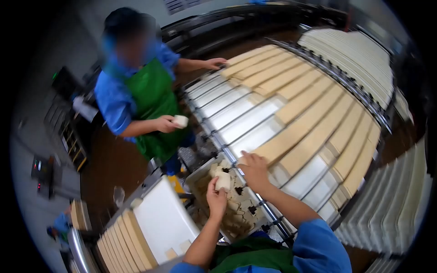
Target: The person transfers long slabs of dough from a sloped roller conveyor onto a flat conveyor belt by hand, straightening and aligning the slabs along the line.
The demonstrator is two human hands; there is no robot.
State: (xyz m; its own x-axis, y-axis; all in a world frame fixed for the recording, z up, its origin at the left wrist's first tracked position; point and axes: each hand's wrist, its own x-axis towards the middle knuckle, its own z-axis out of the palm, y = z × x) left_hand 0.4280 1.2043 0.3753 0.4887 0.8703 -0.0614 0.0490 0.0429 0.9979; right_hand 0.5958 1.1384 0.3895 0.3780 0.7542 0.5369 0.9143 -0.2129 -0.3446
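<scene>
My left hand [216, 198] is closed on a stack of small pale square pieces [223, 181], held up over a white bin [198, 172]. Broken pale and beige scraps [234, 214] lie in that bin. Over the near edge of the rack table, my right hand [255, 173] has its fingers and thumb around a pale piece [242, 160], partly covered by the fingers. Just beyond it is the lower end of a long beige slab [287, 141], one of several lying side by side between thin dark bars.
Across the bin, a co-worker in a green apron [152, 100] holds a pale block [180, 121]; their other hand touches the slabs. More slabs [129, 236] lie on a white-topped table [161, 218] at lower left. Wavy white panels [387, 204] stand at right. A metal rail [273, 218] edges the rack.
</scene>
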